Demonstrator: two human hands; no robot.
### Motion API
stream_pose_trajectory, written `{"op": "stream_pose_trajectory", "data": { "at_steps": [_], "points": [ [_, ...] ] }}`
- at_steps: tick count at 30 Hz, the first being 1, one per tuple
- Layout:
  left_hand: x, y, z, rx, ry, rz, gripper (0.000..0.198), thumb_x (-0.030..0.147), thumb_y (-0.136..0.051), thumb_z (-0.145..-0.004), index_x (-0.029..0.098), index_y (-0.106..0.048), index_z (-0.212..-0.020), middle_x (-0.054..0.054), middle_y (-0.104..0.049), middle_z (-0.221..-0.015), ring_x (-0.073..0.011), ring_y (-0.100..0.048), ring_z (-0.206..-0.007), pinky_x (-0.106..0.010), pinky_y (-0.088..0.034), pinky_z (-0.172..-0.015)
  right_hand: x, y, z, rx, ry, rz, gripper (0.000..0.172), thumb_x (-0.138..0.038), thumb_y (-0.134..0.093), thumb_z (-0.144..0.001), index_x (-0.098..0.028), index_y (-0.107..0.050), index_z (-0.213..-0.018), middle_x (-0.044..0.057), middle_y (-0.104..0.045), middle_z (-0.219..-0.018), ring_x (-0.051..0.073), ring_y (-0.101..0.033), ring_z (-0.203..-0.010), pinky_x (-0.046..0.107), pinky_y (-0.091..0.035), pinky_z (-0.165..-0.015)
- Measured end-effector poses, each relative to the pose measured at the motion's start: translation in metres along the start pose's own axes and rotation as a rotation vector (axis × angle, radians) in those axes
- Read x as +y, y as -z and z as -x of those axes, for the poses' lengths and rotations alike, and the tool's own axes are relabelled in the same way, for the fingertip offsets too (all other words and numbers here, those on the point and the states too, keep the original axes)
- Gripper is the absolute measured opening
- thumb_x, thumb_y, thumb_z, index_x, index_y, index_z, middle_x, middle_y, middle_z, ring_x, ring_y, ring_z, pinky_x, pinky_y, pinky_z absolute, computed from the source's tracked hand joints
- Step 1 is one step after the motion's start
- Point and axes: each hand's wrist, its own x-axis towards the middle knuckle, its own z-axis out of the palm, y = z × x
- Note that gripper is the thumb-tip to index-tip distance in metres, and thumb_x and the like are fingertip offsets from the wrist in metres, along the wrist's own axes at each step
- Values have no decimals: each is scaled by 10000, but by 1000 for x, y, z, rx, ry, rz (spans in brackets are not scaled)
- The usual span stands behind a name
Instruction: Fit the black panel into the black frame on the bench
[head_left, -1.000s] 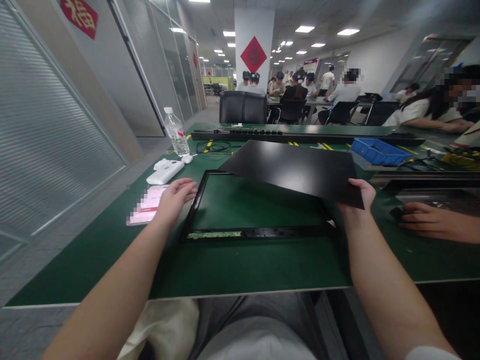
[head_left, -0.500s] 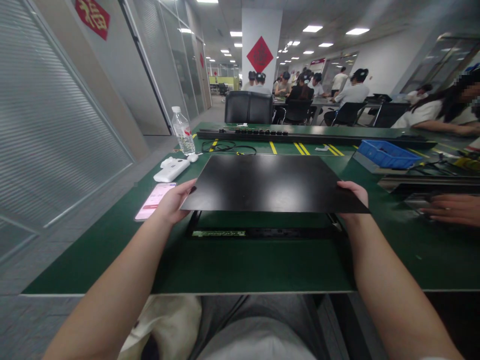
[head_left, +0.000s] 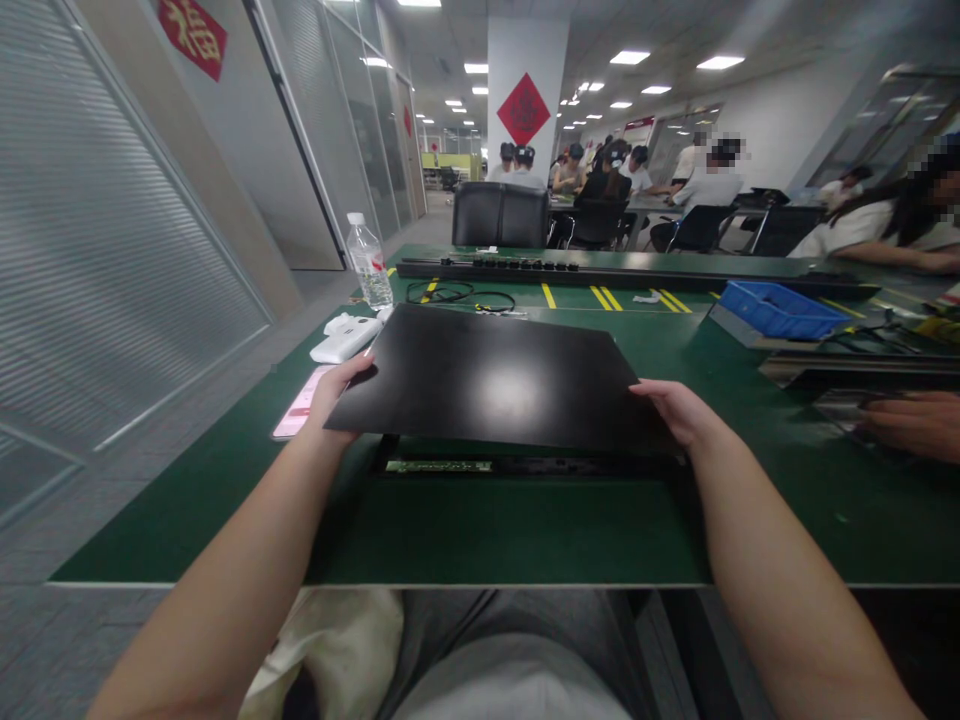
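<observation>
A flat, glossy black panel [head_left: 495,375] is raised above the green table, tilted with its right side lower. My left hand [head_left: 339,392] grips its left edge, thumb on top and fingers hidden beneath. At the right edge, my right hand [head_left: 675,410] is closed on the panel, thumb over the top. Under the panel lies a black frame [head_left: 577,468], mostly hidden; along its near side shows a green circuit strip [head_left: 439,466].
On the left are a phone [head_left: 296,405], a white device [head_left: 345,340] and a water bottle [head_left: 368,265]. Behind the panel lie black cables [head_left: 457,293] and a long black bar [head_left: 637,278]. A blue bin [head_left: 780,308] and a co-worker's hand [head_left: 915,422] are at right.
The panel has shifted left and its right side has dipped. My right hand has moved left with it, and my left hand slightly left.
</observation>
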Motion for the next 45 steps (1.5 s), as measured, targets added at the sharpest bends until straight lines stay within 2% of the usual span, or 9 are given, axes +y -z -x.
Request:
{"op": "stream_pose_trajectory", "data": {
  "at_steps": [4,8,14,20,29,34,39,45],
  "points": [
    [2,-1,3,9,-30,7,272,105,-609,-815,120,-763,-1039,-44,-757,-708,-221,-725,-592,-278,-613,-546,-1,-3,-1,57,2,-19,226,-126,-598,-801,-161,-718,-991,72,-748,-722,191,-681,-596,290,-578,-607],
    [3,-4,6,3,-80,0,286,114,-582,-818,143,-780,-1022,-43,-788,-781,-286,-782,-839,-338,-664,-700,0,-4,-6,37,55,-37,180,-91,-593,-815,-157,-691,-951,67,-718,-708,168,-664,-601,256,-563,-583],
    [-1,2,0,-40,-133,20,325,157,-629,-762,159,-788,-1046,-54,-818,-869,-338,-769,-1009,-410,-671,-825,2,-1,-11,85,135,-49,331,-67,-605,-783,-194,-583,-1088,86,-729,-795,197,-704,-672,281,-571,-588],
    [-3,8,-3,-76,-167,29,355,183,-608,-804,170,-780,-1115,-47,-816,-853,-333,-766,-1027,-434,-661,-865,1,-2,-9,129,193,-34,326,-144,-595,-834,-199,-552,-1153,126,-757,-824,241,-746,-734,339,-613,-658],
    [-8,-3,3,-84,-193,8,466,134,-638,-724,210,-775,-1163,-19,-822,-909,-337,-765,-1019,-394,-676,-801,0,0,-10,218,230,-18,347,-118,-595,-812,-213,-533,-1141,114,-762,-765,231,-745,-672,305,-608,-610],
    [-11,-4,5,-100,-157,0,476,126,-622,-738,184,-763,-1190,-28,-811,-879,-299,-775,-930,-367,-666,-791,0,4,-11,256,234,2,345,-127,-593,-826,-210,-542,-1157,110,-761,-736,227,-742,-645,288,-602,-581],
    [-12,-3,4,-119,-167,-38,487,133,-608,-753,192,-751,-1215,-32,-811,-914,-293,-773,-949,-365,-657,-820,0,5,-13,270,242,8,396,-127,-629,-805,-203,-550,-1185,106,-759,-719,234,-738,-622,285,-597,-559],
    [-13,-7,6,-139,-165,-13,461,135,-596,-763,189,-758,-1192,-24,-804,-873,-279,-769,-934,-354,-647,-818,1,2,-11,292,255,15,346,-107,-588,-833,-198,-542,-1163,109,-752,-706,216,-730,-605,263,-587,-547]
  ]
}}
